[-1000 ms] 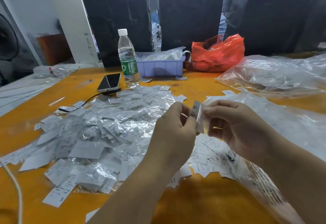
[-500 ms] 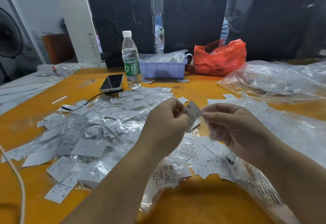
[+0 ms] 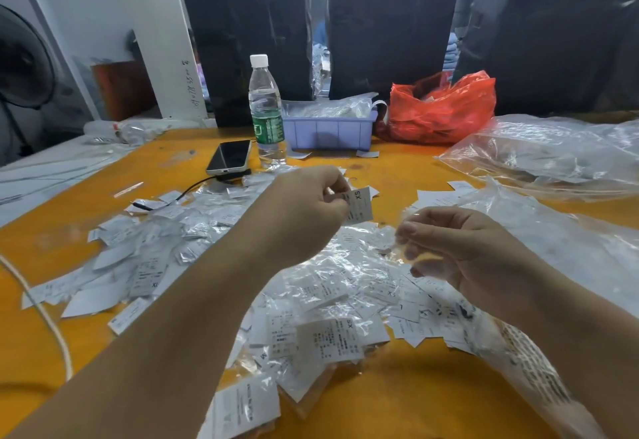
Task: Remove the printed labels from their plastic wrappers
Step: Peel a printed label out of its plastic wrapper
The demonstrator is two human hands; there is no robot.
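Observation:
My left hand (image 3: 307, 207) pinches a small white printed label (image 3: 359, 205) marked "XS", held up over the table and bare of plastic. My right hand (image 3: 460, 248), a short way to the right and lower, pinches a thin clear plastic wrapper (image 3: 420, 262) that hangs blurred below its fingertips. The two hands are apart. A heap of wrapped labels and empty wrappers (image 3: 193, 231) covers the orange table (image 3: 397, 400) to the left. Loose bare labels (image 3: 332, 338) lie under and in front of my hands.
At the back stand a water bottle (image 3: 266, 113), a phone (image 3: 230, 157) on a cable, a lilac plastic bin (image 3: 328, 129) and a red plastic bag (image 3: 439, 108). Large clear bags (image 3: 543, 153) lie at the right. A white cord (image 3: 48, 321) runs along the left.
The hands have pulled apart: my left hand rose away with the label, now free of its wrapper, while my right hand kept the empty wrapper and dropped slightly.

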